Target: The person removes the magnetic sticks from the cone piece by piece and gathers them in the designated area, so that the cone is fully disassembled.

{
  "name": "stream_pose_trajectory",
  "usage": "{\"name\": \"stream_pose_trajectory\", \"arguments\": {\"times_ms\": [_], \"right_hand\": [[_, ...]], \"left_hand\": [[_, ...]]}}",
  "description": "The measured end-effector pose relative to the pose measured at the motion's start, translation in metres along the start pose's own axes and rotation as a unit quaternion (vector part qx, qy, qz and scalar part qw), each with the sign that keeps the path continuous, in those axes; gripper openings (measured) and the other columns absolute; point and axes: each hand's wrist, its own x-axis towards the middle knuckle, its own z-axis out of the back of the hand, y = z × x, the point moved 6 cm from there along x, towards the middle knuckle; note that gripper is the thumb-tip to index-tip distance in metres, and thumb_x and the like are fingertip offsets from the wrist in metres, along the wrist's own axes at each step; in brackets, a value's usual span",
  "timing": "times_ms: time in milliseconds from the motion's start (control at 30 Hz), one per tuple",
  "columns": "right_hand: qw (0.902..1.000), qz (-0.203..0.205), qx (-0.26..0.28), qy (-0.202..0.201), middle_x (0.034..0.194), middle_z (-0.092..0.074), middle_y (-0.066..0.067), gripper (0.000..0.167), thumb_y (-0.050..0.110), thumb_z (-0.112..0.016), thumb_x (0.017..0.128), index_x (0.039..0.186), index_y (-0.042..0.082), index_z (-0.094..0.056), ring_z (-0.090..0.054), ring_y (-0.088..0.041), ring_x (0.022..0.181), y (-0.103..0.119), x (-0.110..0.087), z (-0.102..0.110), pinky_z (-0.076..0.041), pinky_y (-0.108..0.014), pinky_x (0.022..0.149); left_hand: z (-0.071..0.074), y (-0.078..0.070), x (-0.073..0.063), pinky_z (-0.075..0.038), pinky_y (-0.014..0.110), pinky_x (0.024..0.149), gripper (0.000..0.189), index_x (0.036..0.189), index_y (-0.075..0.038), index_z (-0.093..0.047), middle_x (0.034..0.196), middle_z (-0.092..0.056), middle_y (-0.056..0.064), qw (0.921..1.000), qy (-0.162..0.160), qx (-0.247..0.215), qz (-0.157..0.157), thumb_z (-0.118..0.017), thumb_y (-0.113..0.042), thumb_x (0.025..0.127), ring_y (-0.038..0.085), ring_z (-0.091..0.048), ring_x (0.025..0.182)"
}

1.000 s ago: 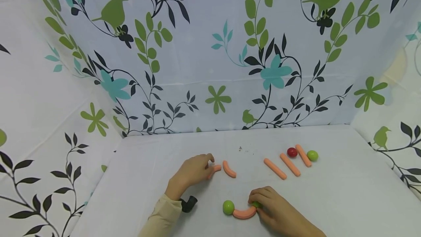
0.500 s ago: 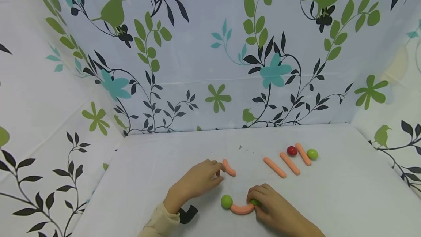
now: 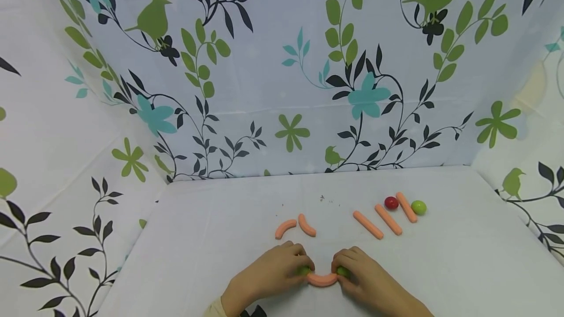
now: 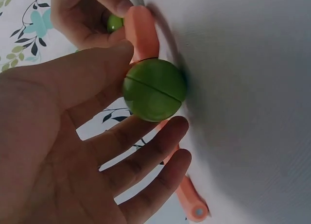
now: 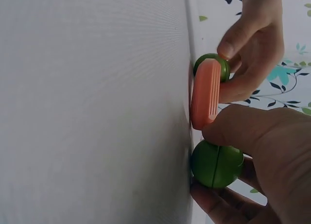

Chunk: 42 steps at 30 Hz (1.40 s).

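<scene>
A curved orange piece [image 3: 321,280] lies on the white table near the front, bowed toward me, between two green balls. Around the left green ball [image 4: 154,90], which has a seam across it, my left hand [image 3: 284,268] curls its thumb and index finger; its other fingers are spread in the left wrist view. My right hand [image 3: 363,275] grips the right green ball [image 5: 217,163], thumb beside the curved piece's end. In the head view both balls are mostly hidden by the fingers.
Two more curved orange pieces [image 3: 285,228] lie just beyond my left hand. Farther right are three straight orange sticks [image 3: 368,224], a red ball [image 3: 391,203] and another green ball [image 3: 418,207]. A patterned cloth [image 3: 264,72] hangs behind the white table [image 3: 211,219].
My left hand has left the curved piece at the back and come toward me to the left green ball. The right hand stays on its ball, barely shifted.
</scene>
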Motion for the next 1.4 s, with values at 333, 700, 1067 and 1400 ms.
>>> {"name": "stream_pose_trajectory", "arguments": {"times_ms": [333, 700, 1067, 1400], "right_hand": [[0.9999, -0.004, 0.009, 0.003, 0.104, -0.061, 0.025, 0.025, 0.017, -0.078, 0.093, 0.099, 0.035, -0.062, -0.052, 0.000, 0.099, 0.000, 0.000, 0.002, -0.053, -0.028, 0.086], [0.9997, -0.013, 0.016, -0.015, 0.110, -0.065, 0.020, 0.027, 0.010, -0.079, 0.089, 0.104, 0.029, -0.067, -0.054, -0.001, 0.099, -0.011, 0.008, 0.009, -0.053, -0.026, 0.085], [0.9951, -0.085, 0.022, -0.045, 0.126, -0.065, 0.004, 0.037, -0.001, -0.073, 0.090, 0.122, 0.018, -0.069, -0.063, -0.013, 0.114, -0.033, 0.035, 0.022, -0.057, -0.035, 0.097], [0.9913, -0.104, 0.053, -0.059, 0.123, -0.067, -0.005, 0.039, -0.002, -0.071, 0.091, 0.128, 0.011, -0.069, -0.066, -0.018, 0.110, -0.048, 0.075, 0.018, -0.059, -0.038, 0.095]], "left_hand": [[-0.005, 0.001, -0.001, -0.047, 0.015, 0.081, 0.012, 0.108, -0.032, -0.077, 0.103, -0.064, -0.017, 0.9999, -0.001, 0.009, -0.006, -0.075, -0.036, 0.096, -0.003, -0.053, 0.092], [-0.005, 0.002, -0.003, -0.048, 0.016, 0.081, 0.009, 0.105, -0.033, -0.075, 0.101, -0.062, -0.018, 0.9999, 0.007, 0.015, -0.004, -0.075, -0.037, 0.096, -0.004, -0.052, 0.091], [-0.010, 0.002, 0.003, -0.046, 0.014, 0.076, 0.006, 0.101, -0.031, -0.073, 0.095, -0.059, -0.019, 0.9995, 0.030, 0.002, 0.003, -0.074, -0.035, 0.097, -0.005, -0.048, 0.084], [-0.011, 0.005, 0.002, -0.045, 0.015, 0.074, 0.008, 0.102, -0.034, -0.073, 0.092, -0.056, -0.018, 0.9989, 0.045, -0.010, 0.013, -0.074, -0.038, 0.095, -0.004, -0.047, 0.080]]}}
